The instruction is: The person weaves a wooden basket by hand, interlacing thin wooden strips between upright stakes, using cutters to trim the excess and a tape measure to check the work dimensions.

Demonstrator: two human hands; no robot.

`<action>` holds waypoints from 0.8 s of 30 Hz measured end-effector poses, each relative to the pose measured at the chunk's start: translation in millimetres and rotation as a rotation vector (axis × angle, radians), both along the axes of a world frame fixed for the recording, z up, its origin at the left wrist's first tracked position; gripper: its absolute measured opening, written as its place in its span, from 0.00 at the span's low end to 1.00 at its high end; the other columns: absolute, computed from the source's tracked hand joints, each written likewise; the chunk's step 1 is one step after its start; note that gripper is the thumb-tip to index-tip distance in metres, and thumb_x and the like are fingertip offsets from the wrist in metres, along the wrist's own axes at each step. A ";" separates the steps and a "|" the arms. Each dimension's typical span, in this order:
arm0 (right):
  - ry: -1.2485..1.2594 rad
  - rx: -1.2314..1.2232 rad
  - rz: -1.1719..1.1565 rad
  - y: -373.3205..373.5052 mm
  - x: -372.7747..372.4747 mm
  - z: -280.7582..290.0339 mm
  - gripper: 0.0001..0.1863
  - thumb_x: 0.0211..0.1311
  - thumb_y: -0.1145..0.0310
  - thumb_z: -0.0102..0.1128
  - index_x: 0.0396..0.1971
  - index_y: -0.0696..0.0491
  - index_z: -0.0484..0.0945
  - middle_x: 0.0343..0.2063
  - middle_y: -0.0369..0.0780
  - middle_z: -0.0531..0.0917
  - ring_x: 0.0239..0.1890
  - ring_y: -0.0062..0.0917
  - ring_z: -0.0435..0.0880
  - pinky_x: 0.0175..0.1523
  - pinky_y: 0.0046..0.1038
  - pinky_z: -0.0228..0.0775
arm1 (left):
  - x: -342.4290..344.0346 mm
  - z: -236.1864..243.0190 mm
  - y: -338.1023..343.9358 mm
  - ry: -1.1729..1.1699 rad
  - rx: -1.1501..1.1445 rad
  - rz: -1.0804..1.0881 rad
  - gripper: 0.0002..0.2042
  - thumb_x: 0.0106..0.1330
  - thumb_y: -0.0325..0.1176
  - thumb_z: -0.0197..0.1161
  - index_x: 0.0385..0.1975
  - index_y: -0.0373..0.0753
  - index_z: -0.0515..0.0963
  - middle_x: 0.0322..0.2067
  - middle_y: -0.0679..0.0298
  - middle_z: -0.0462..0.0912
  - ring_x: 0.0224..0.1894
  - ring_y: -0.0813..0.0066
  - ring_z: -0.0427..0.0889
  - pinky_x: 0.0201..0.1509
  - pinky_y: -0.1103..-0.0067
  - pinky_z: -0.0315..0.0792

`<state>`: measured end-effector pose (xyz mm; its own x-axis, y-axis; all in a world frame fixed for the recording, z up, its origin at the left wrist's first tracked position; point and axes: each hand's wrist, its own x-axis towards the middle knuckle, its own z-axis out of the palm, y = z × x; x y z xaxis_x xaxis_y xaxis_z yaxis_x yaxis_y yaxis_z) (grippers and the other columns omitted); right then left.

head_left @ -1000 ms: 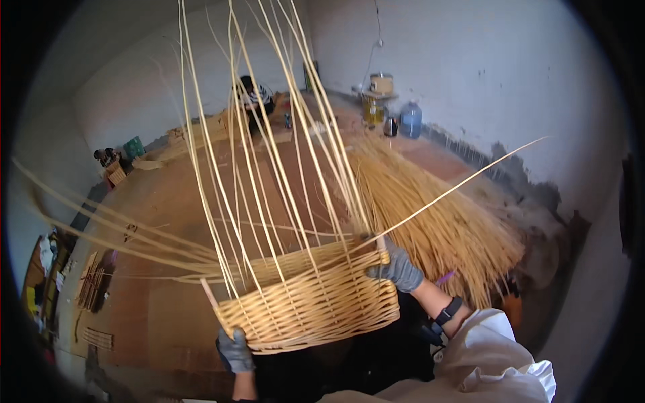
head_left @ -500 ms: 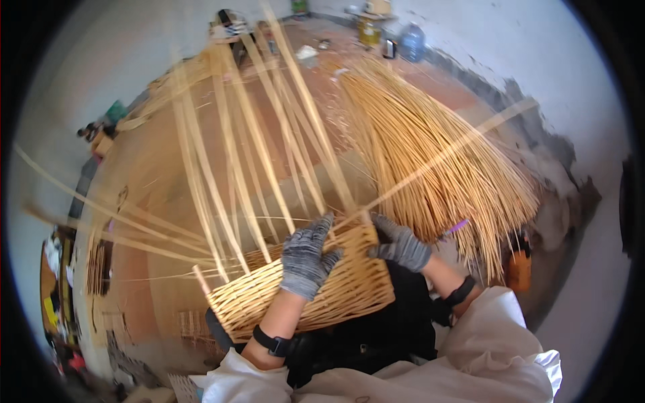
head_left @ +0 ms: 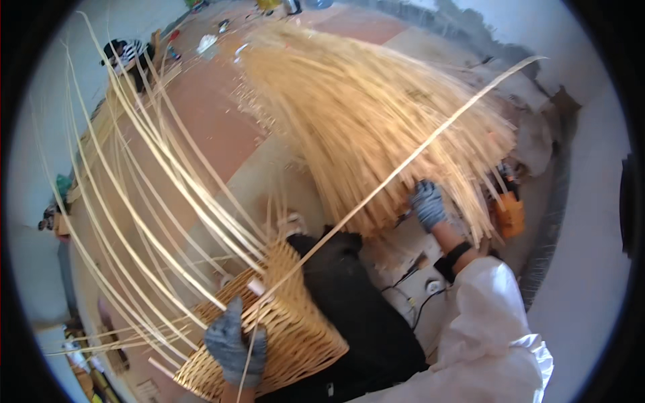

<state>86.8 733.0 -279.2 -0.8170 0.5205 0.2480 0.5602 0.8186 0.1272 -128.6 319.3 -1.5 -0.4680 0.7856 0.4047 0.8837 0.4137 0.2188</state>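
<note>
A partly woven wicker basket [head_left: 306, 336] lies tilted across my lap, with long pale stakes [head_left: 151, 221] rising from its rim. My left hand [head_left: 235, 342], in a grey knit glove, grips the rim at the near corner, its thumb raised along the edge. One thin weaver strand hangs down over this hand. From the same corner a long flat strip [head_left: 403, 164] slants up to the right. My right hand [head_left: 428, 205], gloved too, is away from the basket at the lower edge of a big bundle of willow rods [head_left: 376, 114]; its fingertips are blurred against the rods.
An orange container [head_left: 508, 215] stands beyond the rods' right end. Dark cables [head_left: 410, 292] and a pale block [head_left: 433, 285] lie below my right forearm. A person in stripes [head_left: 131, 54] sits far left. Wood shavings [head_left: 255, 107] litter the floor.
My right hand has left the basket and moved right to the rod bundle. The basket has turned and shifted down left, with my left hand on its rim. The view has swung right.
</note>
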 end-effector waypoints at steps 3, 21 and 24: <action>-0.248 -0.165 0.087 5.3 -8.6 33.6 0.13 0.49 0.59 0.57 0.29 0.52 0.80 0.38 0.52 0.77 0.48 0.46 0.72 0.54 0.44 0.62 | -1.5 2.9 -2.8 -0.029 -0.081 0.034 0.27 0.59 0.49 0.59 0.51 0.34 0.72 0.23 0.57 0.73 0.27 0.58 0.73 0.32 0.66 0.65; 0.569 -1.888 0.463 -281.9 -6.7 267.9 0.36 0.56 0.61 0.63 0.62 0.52 0.57 0.41 0.35 0.73 0.41 0.20 0.73 0.48 0.22 0.67 | 119.7 51.9 -7.6 -1.026 -0.279 -0.382 0.12 0.67 0.38 0.50 0.42 0.36 0.72 0.31 0.54 0.79 0.33 0.61 0.79 0.40 0.69 0.72; 0.295 -1.668 0.104 -278.9 -11.1 273.8 0.37 0.52 0.61 0.68 0.60 0.51 0.61 0.34 0.34 0.75 0.36 0.21 0.75 0.46 0.26 0.69 | 86.2 64.1 -15.1 -0.742 -0.767 -0.403 0.12 0.67 0.42 0.49 0.41 0.43 0.76 0.28 0.56 0.80 0.31 0.59 0.80 0.38 0.70 0.73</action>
<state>75.7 454.0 -5.4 -0.8918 0.3041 -0.3349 0.3444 -0.0237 -0.9385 -42.4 304.3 62.6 -0.0494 0.8539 -0.5181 0.7403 0.3796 0.5549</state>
